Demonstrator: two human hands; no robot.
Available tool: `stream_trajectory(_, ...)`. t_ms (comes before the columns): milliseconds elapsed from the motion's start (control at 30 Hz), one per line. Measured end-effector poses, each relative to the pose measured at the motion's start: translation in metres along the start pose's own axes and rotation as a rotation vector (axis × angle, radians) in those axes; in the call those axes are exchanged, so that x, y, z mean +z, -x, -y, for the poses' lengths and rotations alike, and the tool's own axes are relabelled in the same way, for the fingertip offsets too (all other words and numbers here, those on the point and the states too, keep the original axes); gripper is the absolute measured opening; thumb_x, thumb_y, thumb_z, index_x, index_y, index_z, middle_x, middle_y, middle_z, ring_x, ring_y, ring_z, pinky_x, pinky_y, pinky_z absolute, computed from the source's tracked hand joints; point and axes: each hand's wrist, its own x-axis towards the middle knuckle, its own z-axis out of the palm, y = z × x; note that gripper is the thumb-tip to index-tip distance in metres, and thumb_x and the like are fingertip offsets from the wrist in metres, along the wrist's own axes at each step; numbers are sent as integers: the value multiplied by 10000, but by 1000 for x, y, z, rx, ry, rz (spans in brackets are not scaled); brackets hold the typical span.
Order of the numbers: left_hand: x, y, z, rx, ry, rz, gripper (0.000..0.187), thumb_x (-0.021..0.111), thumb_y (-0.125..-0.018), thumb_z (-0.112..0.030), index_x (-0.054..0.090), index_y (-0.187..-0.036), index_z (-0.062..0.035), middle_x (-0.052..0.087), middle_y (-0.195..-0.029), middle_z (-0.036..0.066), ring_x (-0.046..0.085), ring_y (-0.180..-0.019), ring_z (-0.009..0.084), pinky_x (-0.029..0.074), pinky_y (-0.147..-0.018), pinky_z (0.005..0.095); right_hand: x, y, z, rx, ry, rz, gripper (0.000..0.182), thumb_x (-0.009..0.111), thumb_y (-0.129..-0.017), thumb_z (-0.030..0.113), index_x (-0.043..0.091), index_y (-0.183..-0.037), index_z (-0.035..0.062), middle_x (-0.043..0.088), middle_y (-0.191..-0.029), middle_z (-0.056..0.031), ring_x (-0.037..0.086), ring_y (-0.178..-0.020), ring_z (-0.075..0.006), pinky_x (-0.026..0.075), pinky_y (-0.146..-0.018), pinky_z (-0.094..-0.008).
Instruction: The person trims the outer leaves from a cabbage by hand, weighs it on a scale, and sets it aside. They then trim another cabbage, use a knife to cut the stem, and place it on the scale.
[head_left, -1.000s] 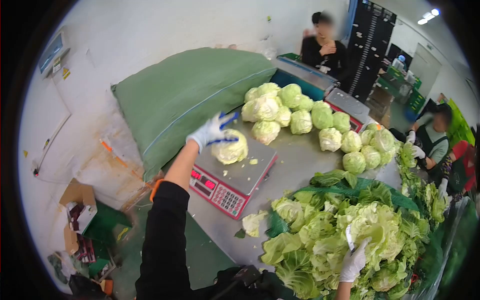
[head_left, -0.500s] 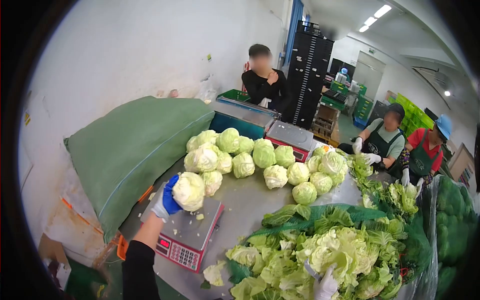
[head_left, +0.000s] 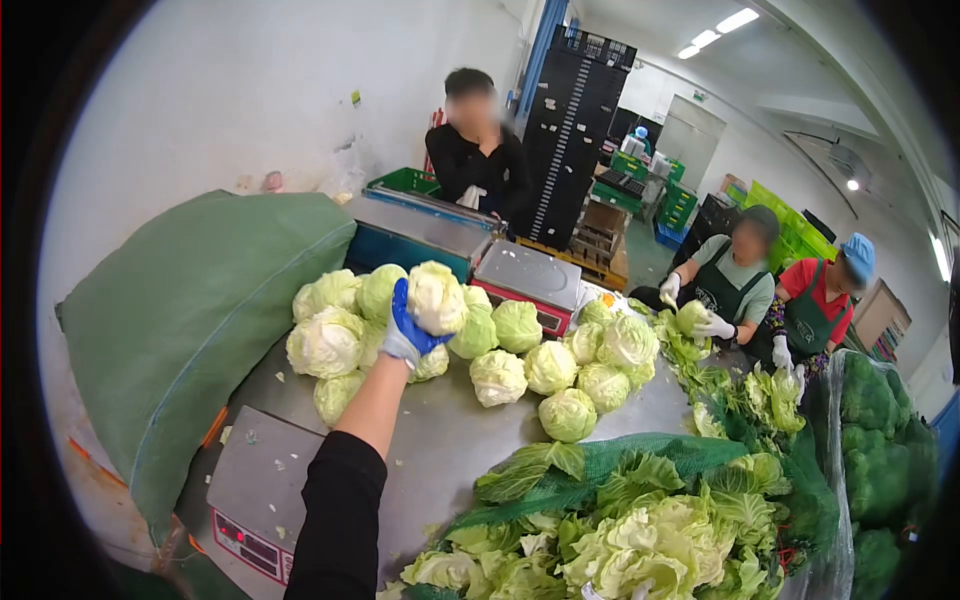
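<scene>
Near scale point(head_left: 262, 470) on the metal tabletop point(head_left: 435, 440), lower left; display lit red, pale scraps on its plate. Right hand out of view; cannot tell what its fingers do.

Right of the near scale, along the bottom edge: heap of loose cabbage leaves point(head_left: 645, 545), green mesh point(head_left: 690, 457) along its far side.

Beyond the near scale and to its right: left hand point(head_left: 412, 335), in a white glove with blue palm and fingers. Fingers wrapped round the held cabbage point(head_left: 437, 298), a pale trimmed head, at its left side and underneath. Just beside and behind it, the left cabbage group point(head_left: 325, 342); farther right, the right cabbage group point(head_left: 605, 385).

Green sack point(head_left: 200, 300) bulges left of and beyond the near scale.

Farther from the near scale, past the cabbages: far scale point(head_left: 530, 272). To its right, two gloved co-workers in dark aprons, one in a pale shirt point(head_left: 735, 275), one in red point(head_left: 818, 300). Beyond the far scale, person in black point(head_left: 480, 165), then tall black crate stack point(head_left: 578, 135).
</scene>
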Motion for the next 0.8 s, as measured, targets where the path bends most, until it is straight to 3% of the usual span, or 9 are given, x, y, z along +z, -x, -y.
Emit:
stream_trajectory(100, -30, -22, 7, 196, -63, -226, 659, 543, -829, -618, 432, -1378, -271, 439, -1410, 54, 429, -1279, 325, 403, -985, 564, 2, 0, 0, 84, 46, 126, 781, 716, -720, 279, 409, -1379, -5, 640, -778, -175, 603, -685, -383, 486, -615, -500)
stream_trajectory(200, -79, -27, 12, 212, 25, -425, 641, 602, -835, -554, 398, -1379, -284, 407, -1397, 57, 458, -1235, 329, 441, -955, 504, 3, 0, 0, 135, -76, 144, 800, 714, -727, 296, 387, -1394, -2, 650, -851, -174, 605, -699, -399, 483, -633, -515)
stream_trajectory(367, -86, 37, 14, 63, -222, -390, 577, 569, -883, -511, 401, -1378, -268, 384, -1396, 89, 470, -1196, 328, 460, -942, 499, -5, -4, 4, 41, 11, 75, 788, 708, -737, 288, 385, -1393, -7, 649, -951, -219, 612, -814, -412, 491, -720, -505)
stream_trajectory(500, -60, 96, 28, -217, -470, -217, 454, 490, -946, -435, 458, -1352, -232, 486, -1290, 88, 540, -1075, 295, 489, -897, 473, -7, -8, 5, 88, -97, 212, 657, 698, -787, 269, 465, -1330, -19, 652, -950, -237, 607, -881, -419, 493, -767, -472)
stream_trajectory(567, -22, 132, 41, -285, -610, -87, 432, 474, -969, -397, 479, -1346, -185, 550, -1210, 85, 582, -1008, 236, 507, -854, 409, 23, -8, -6, -235, -29, -346, 661, 661, -722, 160, 463, -1294, -105, 519, -559, -97, 510, -440, -253, 398, -422, -387)
stream_trajectory(633, 31, 167, 62, -293, -809, -66, 432, 533, -956, -356, 493, -1342, -168, 583, -1156, 73, 596, -962, 196, 510, -836, 368, 10, -8, -2, -212, -89, -281, 746, 687, -682, 114, 411, -1341, -99, 543, -598, -105, 541, -478, -288, 422, -451, -410)
stream_trajectory(700, 82, 194, 86, -344, -1107, 35, 412, 580, -943, -318, 526, -1325, -174, 591, -1144, 61, 592, -956, 168, 507, -822, 335, -6, -7, 0, -229, -168, -224, 676, 662, -720, 154, 461, -1341, -23, 548, -593, -80, 529, -457, -247, 414, -434, -391)
stream_trajectory(767, 109, 210, 115, -415, -1186, 148, 435, 624, -907, -266, 545, -1318, -149, 590, -1197, 93, 595, -1020, 207, 495, -872, 339, -27, 1, 3, -243, -325, -271, 694, 659, -728, 114, 440, -1382, 34, 566, -617, -74, 539, -476, -251, 430, -454, -375)
stream_trajectory(800, 120, 218, 131, -224, -1503, 397, 465, 643, -880, -263, 547, -1315, -131, 578, -1233, 117, 584, -1068, 237, 479, -909, 350, -31, 8, 2, -231, -450, -356, 701, 654, -730, 76, 429, -1394, 45, 616, -718, -92, 562, -510, -254, 450, -482, -353)
